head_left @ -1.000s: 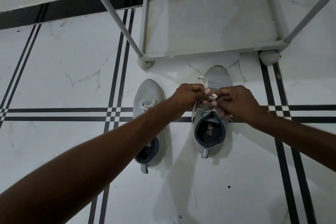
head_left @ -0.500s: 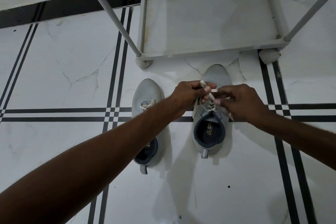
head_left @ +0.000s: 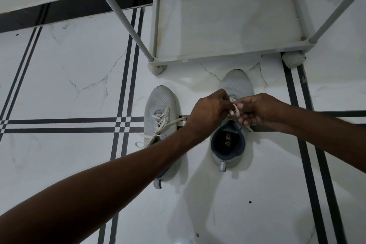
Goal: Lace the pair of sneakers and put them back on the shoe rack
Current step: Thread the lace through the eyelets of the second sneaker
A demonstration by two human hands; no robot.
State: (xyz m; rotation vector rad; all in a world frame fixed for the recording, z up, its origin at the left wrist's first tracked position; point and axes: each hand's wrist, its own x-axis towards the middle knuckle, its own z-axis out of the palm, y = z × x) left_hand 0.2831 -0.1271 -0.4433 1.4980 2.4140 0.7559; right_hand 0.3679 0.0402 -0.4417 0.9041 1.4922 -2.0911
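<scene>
Two grey sneakers stand side by side on the floor, toes toward the rack. The left sneaker [head_left: 160, 105] has cream laces crossed through its eyelets, loose ends trailing left; my forearm covers its heel half. Over the right sneaker [head_left: 236, 85], my left hand [head_left: 208, 112] and my right hand [head_left: 259, 111] meet, both pinching its cream lace [head_left: 234, 112] above the tongue. The shoe's dark opening shows below my hands. The grey shoe rack [head_left: 227, 55] stands just beyond the toes, its bottom shelf bare.
The floor is white marble tile with black double stripes [head_left: 65, 125] crossing under the shoes. A black skirting strip [head_left: 65, 8] runs along the wall at the back. The rack's slanted poles [head_left: 116, 10] rise overhead at left and right.
Both hands have shifted slightly on the right sneaker's lace, working it above the tongue. The sneakers and the rack have stayed where they were.
</scene>
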